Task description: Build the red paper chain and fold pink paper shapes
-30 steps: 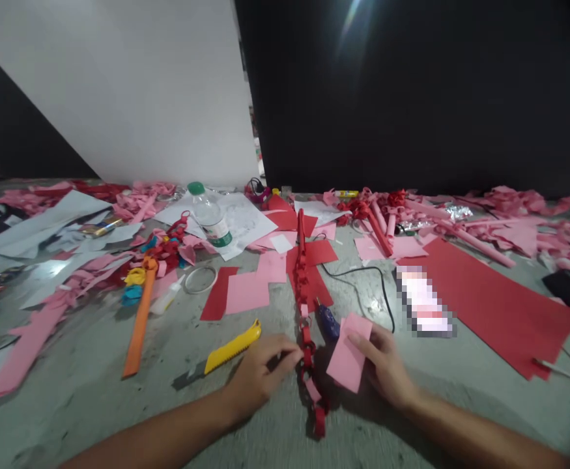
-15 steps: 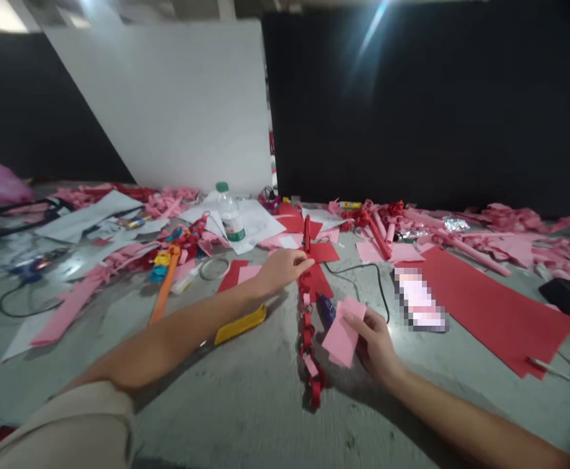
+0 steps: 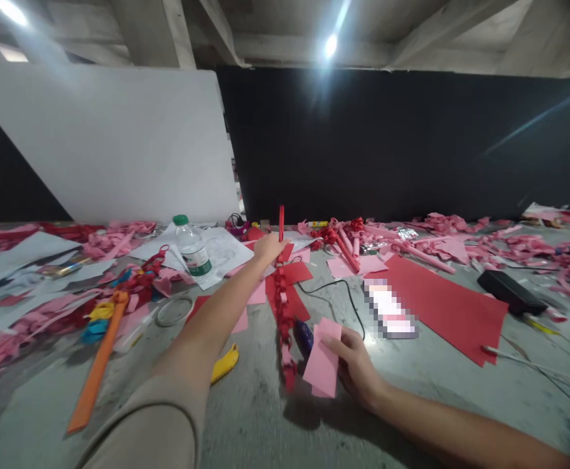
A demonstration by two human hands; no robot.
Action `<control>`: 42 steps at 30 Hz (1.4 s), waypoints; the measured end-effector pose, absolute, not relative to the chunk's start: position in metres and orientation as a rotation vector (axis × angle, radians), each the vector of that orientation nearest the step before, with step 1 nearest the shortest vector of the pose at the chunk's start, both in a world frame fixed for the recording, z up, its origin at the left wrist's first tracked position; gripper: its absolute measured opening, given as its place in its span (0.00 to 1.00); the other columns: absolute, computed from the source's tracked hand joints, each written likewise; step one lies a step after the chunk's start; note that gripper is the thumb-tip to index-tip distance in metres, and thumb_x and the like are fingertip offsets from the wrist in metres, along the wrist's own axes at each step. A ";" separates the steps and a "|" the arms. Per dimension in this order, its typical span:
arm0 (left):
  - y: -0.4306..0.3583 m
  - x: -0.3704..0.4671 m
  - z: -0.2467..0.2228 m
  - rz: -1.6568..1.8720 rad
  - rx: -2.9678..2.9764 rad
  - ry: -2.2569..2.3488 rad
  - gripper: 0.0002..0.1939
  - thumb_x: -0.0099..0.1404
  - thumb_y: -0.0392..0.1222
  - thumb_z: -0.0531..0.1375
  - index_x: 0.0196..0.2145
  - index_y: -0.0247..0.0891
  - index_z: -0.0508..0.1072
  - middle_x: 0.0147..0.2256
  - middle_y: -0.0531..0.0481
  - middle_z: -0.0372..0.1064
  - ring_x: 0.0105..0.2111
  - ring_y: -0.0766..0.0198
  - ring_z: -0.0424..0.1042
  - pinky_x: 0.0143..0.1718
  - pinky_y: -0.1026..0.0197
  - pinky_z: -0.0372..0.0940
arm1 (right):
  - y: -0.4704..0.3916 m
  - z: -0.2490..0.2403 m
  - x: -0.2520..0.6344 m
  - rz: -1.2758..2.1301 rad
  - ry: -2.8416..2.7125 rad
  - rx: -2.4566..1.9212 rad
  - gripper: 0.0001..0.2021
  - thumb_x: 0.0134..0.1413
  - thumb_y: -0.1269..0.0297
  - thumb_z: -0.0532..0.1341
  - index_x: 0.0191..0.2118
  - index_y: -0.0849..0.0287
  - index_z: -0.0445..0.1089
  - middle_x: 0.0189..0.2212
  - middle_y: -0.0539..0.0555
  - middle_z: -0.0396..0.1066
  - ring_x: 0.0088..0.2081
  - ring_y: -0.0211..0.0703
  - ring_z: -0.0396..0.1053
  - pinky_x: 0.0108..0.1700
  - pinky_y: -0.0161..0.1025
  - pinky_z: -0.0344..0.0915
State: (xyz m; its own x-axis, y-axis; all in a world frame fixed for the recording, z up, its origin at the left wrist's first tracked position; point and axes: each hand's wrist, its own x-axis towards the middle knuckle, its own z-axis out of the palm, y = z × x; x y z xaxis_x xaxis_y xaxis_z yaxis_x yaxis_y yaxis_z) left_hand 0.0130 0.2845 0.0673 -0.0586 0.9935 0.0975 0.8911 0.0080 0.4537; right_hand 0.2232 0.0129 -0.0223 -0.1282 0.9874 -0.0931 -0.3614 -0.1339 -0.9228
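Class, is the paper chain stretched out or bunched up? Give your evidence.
Stretched out: the paper chain runs link after link in a nearly straight line from the left hand toward the camera.

Surrounded by pink scraps lol
Got left hand up near the far end of a red-and-pink paper chain, pinching pink slips in right hand beside something purple.

The clear plastic bottle stands left of the red looped paper chain. Maybe it is on flat white paper.
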 end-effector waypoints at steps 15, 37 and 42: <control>0.041 0.009 0.046 1.127 1.677 1.120 0.27 0.73 0.67 0.59 0.36 0.38 0.77 0.28 0.50 0.73 0.23 0.67 0.67 0.25 0.63 0.63 | -0.002 0.001 0.216 1.543 -1.197 -0.965 0.23 0.45 0.46 0.81 0.32 0.61 0.77 0.24 0.49 0.70 0.24 0.33 0.58 0.24 0.33 0.51; -0.027 -0.001 -0.005 1.180 1.378 0.978 0.19 0.60 0.55 0.75 0.38 0.37 0.84 0.33 0.49 0.79 0.28 0.67 0.71 0.33 0.62 0.69 | -0.027 -0.005 0.204 1.387 -1.529 -1.002 0.21 0.59 0.45 0.74 0.45 0.60 0.83 0.29 0.51 0.77 0.24 0.34 0.65 0.22 0.32 0.60; -0.025 -0.002 -0.004 1.178 1.386 0.991 0.18 0.60 0.55 0.75 0.37 0.37 0.85 0.28 0.51 0.76 0.27 0.67 0.70 0.32 0.62 0.68 | -0.025 -0.005 0.204 1.362 -1.553 -1.015 0.22 0.60 0.44 0.73 0.45 0.60 0.83 0.27 0.50 0.75 0.21 0.33 0.61 0.20 0.33 0.57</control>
